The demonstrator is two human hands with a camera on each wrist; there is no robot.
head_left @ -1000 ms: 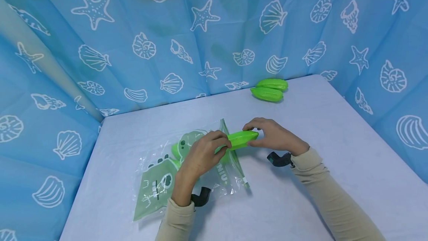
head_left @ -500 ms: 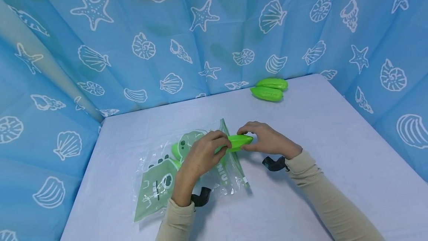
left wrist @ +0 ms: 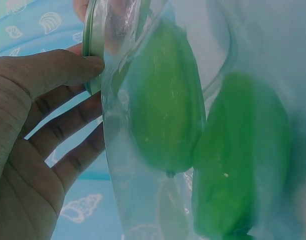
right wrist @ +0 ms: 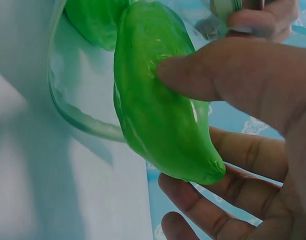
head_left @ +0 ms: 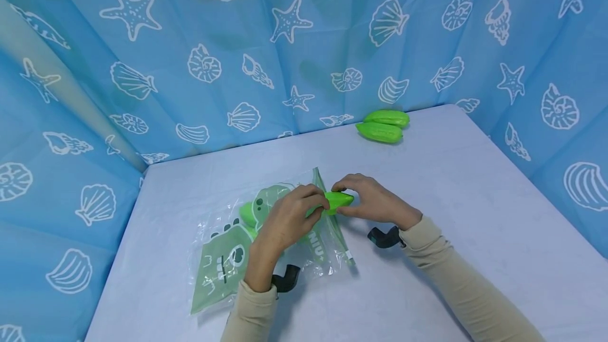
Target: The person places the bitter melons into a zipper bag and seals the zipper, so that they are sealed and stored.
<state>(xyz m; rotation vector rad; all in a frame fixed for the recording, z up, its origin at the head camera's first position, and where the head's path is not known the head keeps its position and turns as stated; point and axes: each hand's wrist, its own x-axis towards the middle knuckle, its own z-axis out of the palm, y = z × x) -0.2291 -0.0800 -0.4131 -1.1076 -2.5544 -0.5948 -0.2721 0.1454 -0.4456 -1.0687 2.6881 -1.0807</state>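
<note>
A clear zip bag [head_left: 315, 268] with a green cartoon print lies flat on the white table. My left hand [head_left: 292, 215] pinches the rim of its mouth [left wrist: 94, 45] between thumb and fingers. My right hand [head_left: 375, 202] grips a glossy green star fruit [head_left: 338, 201] by its outer end, thumb on one side and fingers under the other. Most of that fruit is through the bag's mouth, with the tapered end [right wrist: 213, 170] sticking out. Deeper inside, another green fruit [left wrist: 240, 155] shows through the plastic, partly hidden by the print and my left hand.
Two more green star fruits [head_left: 380, 132] lie side by side at the table's back edge. A blue curtain [head_left: 323, 41] with shells and starfish hangs behind and on both sides. Black camera mounts [head_left: 286, 278] sit at both wrists.
My right hand has moved left, pushing the star fruit further into the bag, so less of it sticks out. My left hand has stayed at the bag's rim.
</note>
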